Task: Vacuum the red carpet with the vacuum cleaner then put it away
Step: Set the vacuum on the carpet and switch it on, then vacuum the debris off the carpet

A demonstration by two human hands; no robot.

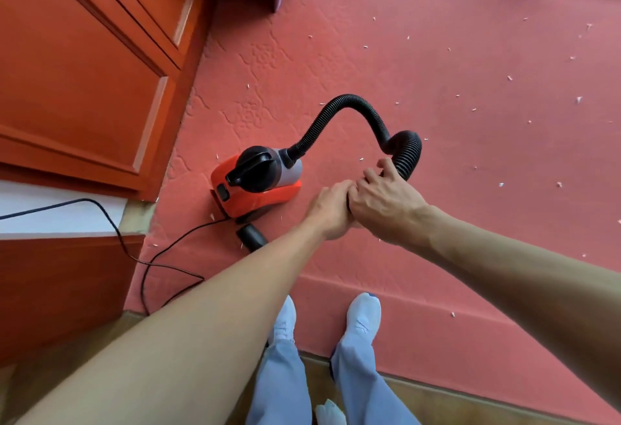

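Near the red carpet's (pixel 437 64) left edge the vacuum cleaner (pixel 255 185) was set, its long axis slanted and its hose end turned toward the far right. Its black hose (pixel 353 111) was arched up and curled back. The hose's end was gripped by the curled fingers of the right hand (pixel 386 202). The left hand (pixel 331 209), pressed against it, was closed on the same end. A black nozzle (pixel 252 238) was laid beside the body.

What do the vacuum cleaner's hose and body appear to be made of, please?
The hose looks like flexible matte black plastic: ribbed, curving in a loop. The vacuum cleaner body seems hard, glossy orange-red plastic with a grey section; its smooth surface shines.
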